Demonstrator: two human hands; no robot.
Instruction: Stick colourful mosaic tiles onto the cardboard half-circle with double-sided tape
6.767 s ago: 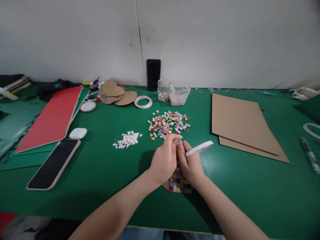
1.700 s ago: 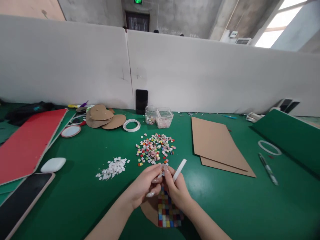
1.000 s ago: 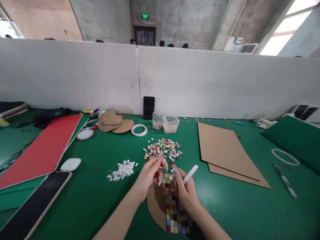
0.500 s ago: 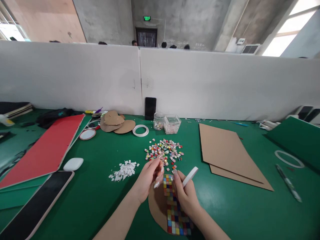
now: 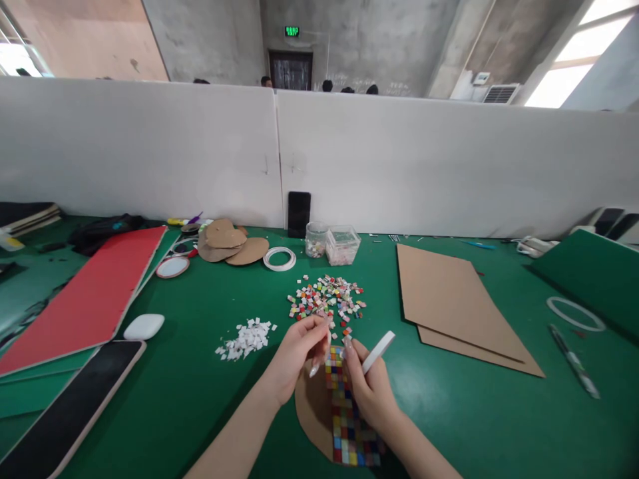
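Note:
A round piece of cardboard [image 5: 313, 406] lies in front of me, its right part covered by rows of coloured mosaic tiles [image 5: 343, 426]. My right hand [image 5: 372, 382] is closed around a slim white tool [image 5: 378, 351] whose tip is hidden; its fingertips rest at the upper end of the tile rows. My left hand [image 5: 299, 352] is over the upper left of the cardboard, thumb and forefinger pinched together. Whatever is between them is too small to make out. Just beyond the fingers is a loose pile of coloured tiles [image 5: 327, 296].
White paper scraps [image 5: 247, 339] lie left of my hands. Behind the tiles stand two clear containers [image 5: 343, 246] and a dark phone [image 5: 299, 214]. Cardboard sheets [image 5: 449, 299] lie to the right. A red board [image 5: 90, 286] and a large phone-shaped object [image 5: 74, 406] are on the left.
My left fingertips have shifted slightly right and towards me, drawing closer together. The right hand keeps its place on the tiles with the white tool. The view has tilted slightly.

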